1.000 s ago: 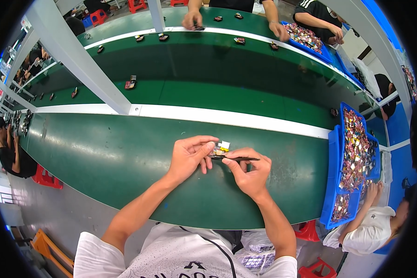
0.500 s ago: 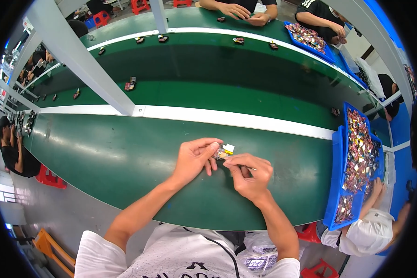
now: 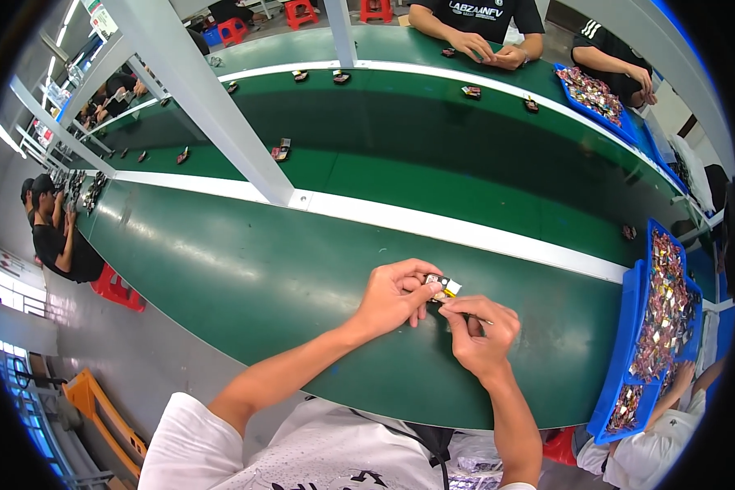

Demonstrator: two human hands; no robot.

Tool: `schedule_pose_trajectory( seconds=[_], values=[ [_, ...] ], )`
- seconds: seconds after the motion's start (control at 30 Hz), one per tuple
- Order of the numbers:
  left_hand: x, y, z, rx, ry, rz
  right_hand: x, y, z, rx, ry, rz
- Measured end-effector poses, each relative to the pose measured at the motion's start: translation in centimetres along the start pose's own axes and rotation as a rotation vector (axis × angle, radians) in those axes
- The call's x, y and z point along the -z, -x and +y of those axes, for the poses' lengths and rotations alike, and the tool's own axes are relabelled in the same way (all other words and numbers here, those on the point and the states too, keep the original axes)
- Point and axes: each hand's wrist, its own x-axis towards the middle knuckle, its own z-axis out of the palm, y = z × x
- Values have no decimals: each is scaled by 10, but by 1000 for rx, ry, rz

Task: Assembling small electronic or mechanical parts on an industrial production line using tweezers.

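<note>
My left hand (image 3: 396,298) pinches a small dark electronic part (image 3: 439,287) with a white tab and a yellow patch, held just over the green bench. It looks like a little circuit board, but the fingers cover much of it. Close against its lower right edge, my right hand (image 3: 483,331) is closed on a thin, stick-like tool (image 3: 489,322). Only a short end of this tool shows behind the fingers, and its tip is hidden at the part.
Blue trays (image 3: 629,351) heaped with small parts stand at the right, by a co-worker's hand. Beyond a white rail (image 3: 465,237), similar parts lie spaced along a green belt (image 3: 367,175). A grey post (image 3: 196,106) rises at the left. Co-workers sit across and far left.
The whole scene has shifted right and down as my view turned left. Both hands keep the part and the tool together, with only slight finger movement.
</note>
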Motion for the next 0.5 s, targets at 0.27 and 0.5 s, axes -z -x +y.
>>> schedule_pose_trajectory(
  seconds=[0.27, 0.5],
  values=[
    [1, -1, 0, 11, 10, -19, 4, 1, -5, -57, 11, -17],
    [7, -4, 0, -24, 99, -37, -2, 0, -2, 17, -7, 27]
  ],
)
